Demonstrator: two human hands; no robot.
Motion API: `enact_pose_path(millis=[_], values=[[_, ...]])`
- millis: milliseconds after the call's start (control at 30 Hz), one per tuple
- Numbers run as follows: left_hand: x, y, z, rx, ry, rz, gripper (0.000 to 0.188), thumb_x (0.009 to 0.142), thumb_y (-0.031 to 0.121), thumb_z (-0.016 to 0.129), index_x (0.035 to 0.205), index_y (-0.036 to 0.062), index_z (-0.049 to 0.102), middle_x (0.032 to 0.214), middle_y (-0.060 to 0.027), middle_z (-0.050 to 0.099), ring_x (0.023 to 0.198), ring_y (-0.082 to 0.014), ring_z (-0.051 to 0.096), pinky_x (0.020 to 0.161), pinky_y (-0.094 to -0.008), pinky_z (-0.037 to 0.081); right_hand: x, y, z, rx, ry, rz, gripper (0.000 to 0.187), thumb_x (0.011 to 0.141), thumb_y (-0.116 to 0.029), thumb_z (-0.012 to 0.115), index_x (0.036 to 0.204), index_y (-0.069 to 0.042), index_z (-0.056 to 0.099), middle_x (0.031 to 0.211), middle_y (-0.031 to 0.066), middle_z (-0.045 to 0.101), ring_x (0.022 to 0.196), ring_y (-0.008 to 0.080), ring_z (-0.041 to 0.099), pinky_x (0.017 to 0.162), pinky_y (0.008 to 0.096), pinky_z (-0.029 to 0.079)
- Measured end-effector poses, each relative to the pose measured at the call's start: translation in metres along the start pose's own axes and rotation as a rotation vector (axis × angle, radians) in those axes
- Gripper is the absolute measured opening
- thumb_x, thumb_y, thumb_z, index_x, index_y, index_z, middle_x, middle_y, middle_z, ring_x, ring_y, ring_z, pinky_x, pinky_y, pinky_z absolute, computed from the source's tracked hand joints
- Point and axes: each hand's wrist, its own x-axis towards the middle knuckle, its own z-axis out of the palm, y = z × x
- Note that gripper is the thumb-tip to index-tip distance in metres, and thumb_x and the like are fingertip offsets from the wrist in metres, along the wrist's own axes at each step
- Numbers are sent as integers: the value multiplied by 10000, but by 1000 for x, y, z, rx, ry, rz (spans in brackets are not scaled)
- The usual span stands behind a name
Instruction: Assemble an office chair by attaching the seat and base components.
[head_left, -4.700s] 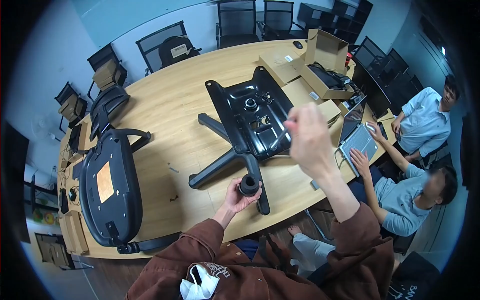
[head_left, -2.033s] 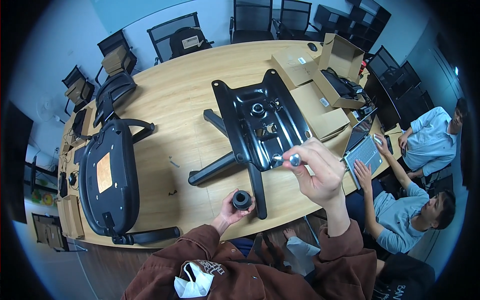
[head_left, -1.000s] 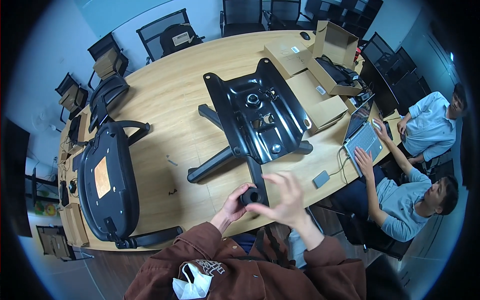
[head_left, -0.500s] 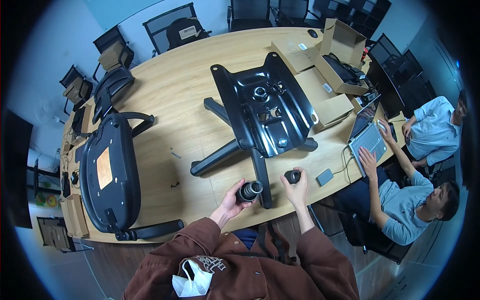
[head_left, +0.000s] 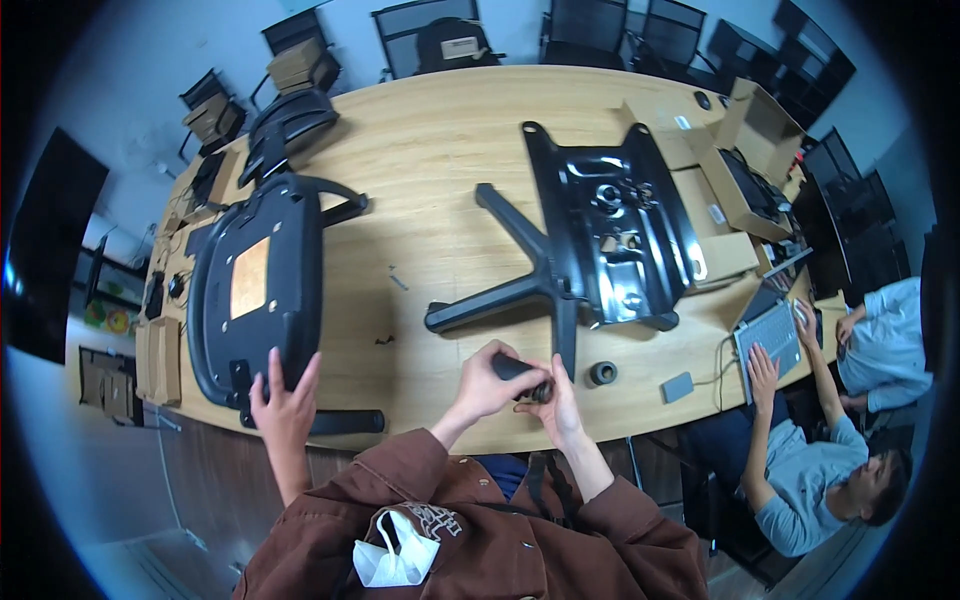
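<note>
In front of my chest, my left hand [head_left: 485, 382] is wrapped round a black stepped tube [head_left: 512, 366], which looks like a telescoping chair-column cover. My right hand [head_left: 560, 408] has its fingers closed on the tube's near right end, so most of that end is hidden. A short black ring [head_left: 603, 373] stands on the table just right of my right hand. Beyond my hands is a black star-shaped chair base [head_left: 497, 312], one leg of it pointing at me. A glossy black metal seat plate [head_left: 625, 225] rests over its right part.
A black chair seat [head_left: 300, 260] lies underside up at the left. Another person's spread hand [head_left: 285, 400] reaches in beside it. Small screws [head_left: 398, 278] lie mid-table. Cardboard boxes [head_left: 740, 195], a grey portable drive [head_left: 678, 387] and a laptop [head_left: 768, 345], used by a seated person, are at the right.
My right hand has let go of the black ring, which now stands on the table, and has closed on the tube in my left hand. Another person's hand has appeared at left. The view has shifted.
</note>
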Motion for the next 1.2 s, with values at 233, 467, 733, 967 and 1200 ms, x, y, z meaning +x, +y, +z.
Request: enact_pose_path(millis=[233, 467, 733, 967, 1200], values=[[-25, 39, -9, 458, 83, 394, 497, 680, 392, 835, 940, 25, 624, 935, -153, 553, 847, -363, 634, 695, -448, 545, 27, 41, 4, 364, -64, 109, 551, 1002, -570, 409, 1251, -98, 547, 1144, 52, 644, 1033, 166, 652, 840, 303, 573], [-23, 30, -20, 398, 123, 285, 560, 698, 467, 813, 967, 12, 629, 956, -171, 574, 865, -367, 647, 722, -435, 551, 43, 57, -24, 394, -226, 168, 627, 959, -634, 434, 1239, -82, 532, 1078, 74, 637, 899, 173, 662, 641, 265, 577], [-9, -7, -42, -303, 281, 11, 357, 840, 367, 772, 926, 45, 642, 793, -25, 620, 654, -151, 609, 604, -287, 500, 59, 63, -34, 446, -331, 100, 566, 922, -601, 549, 1105, -67, 585, 948, 73, 609, 749, 169, 545, 510, 232, 448], [-2, -89, -79, -1655, 127, -522, 389, 935, 481, 520, 875, 101, 579, 808, -88, 568, 648, -217, 494, 453, -273, 338, 60, 56, -39, 467, -377, 88, 586, 903, -586, 594, 1097, -33, 579, 932, 92, 586, 787, 194, 532, 540, 255, 435], [-12, -114, -55, -1681, -157, -494, 411, 936, 427, 507, 960, 43, 649, 867, -125, 605, 683, -249, 520, 444, -282, 361, 51, 62, -43, 338, -252, 106, 676, 857, -643, 611, 1107, -18, 552, 974, 94, 555, 788, 177, 497, 535, 241, 424]])
